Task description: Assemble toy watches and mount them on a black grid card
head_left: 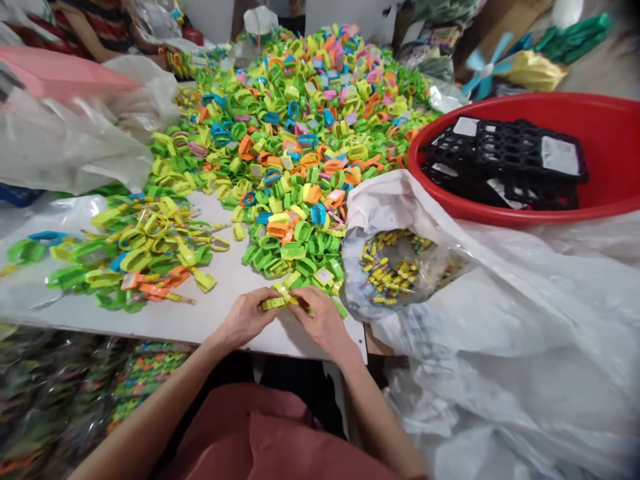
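Head view: left hand and right hand meet over the near edge of the worktop, fingers of both pinching a small yellow plastic piece between them. Multicoloured heap just beyond. Smaller, mostly green-and-yellow pile to the left. At right, open white sack, yellow items inside; red tub behind, holding black lattice trays.
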`<state>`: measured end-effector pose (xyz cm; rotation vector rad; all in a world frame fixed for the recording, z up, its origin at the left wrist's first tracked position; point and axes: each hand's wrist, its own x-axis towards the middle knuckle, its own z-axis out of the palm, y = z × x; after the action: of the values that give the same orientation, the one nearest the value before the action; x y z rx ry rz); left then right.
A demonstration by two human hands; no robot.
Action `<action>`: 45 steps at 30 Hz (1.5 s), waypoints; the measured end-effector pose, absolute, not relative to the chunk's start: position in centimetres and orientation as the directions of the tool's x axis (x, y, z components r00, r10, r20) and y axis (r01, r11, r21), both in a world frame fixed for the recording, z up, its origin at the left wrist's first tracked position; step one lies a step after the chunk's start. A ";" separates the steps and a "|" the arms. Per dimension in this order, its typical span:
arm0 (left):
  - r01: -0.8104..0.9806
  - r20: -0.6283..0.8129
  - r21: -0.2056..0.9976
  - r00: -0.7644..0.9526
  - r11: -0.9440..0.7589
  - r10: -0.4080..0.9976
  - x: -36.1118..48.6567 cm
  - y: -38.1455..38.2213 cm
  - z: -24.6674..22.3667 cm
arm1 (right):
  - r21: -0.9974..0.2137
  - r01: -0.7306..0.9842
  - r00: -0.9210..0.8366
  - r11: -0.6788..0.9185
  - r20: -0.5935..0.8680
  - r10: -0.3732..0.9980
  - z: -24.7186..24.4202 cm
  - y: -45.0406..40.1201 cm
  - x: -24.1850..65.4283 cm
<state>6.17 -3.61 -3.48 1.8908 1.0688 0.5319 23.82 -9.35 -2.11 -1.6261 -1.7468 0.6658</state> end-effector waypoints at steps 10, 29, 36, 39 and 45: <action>0.487 -0.009 0.788 0.620 -0.376 0.784 7.1 -4.3 -3.3 | -0.780 0.610 -0.030 0.140 0.154 0.988 -3.2 -10.4 25.6; 0.898 0.290 0.121 0.377 -0.424 0.880 1.7 0.6 1.0 | -0.597 0.785 0.240 -0.167 0.045 0.970 -2.8 -10.5 33.8; 0.964 0.063 0.015 0.265 -0.266 0.962 1.8 9.3 4.7 | -0.223 0.922 0.347 -0.317 0.113 0.931 -5.3 -6.6 39.7; 0.955 -0.085 0.091 0.289 -0.281 0.954 5.2 11.8 1.5 | -0.053 0.934 0.357 -0.354 0.105 0.928 -5.8 -5.8 39.0; 0.948 -0.118 0.233 0.247 -0.215 0.962 6.4 14.2 -1.8 | -0.067 0.942 0.335 -0.329 0.118 0.935 -5.6 -5.7 40.8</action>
<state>6.43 14.24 -1.79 2.2646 1.7822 0.0753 40.76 -5.70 -5.57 -2.4637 -1.7420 -0.0876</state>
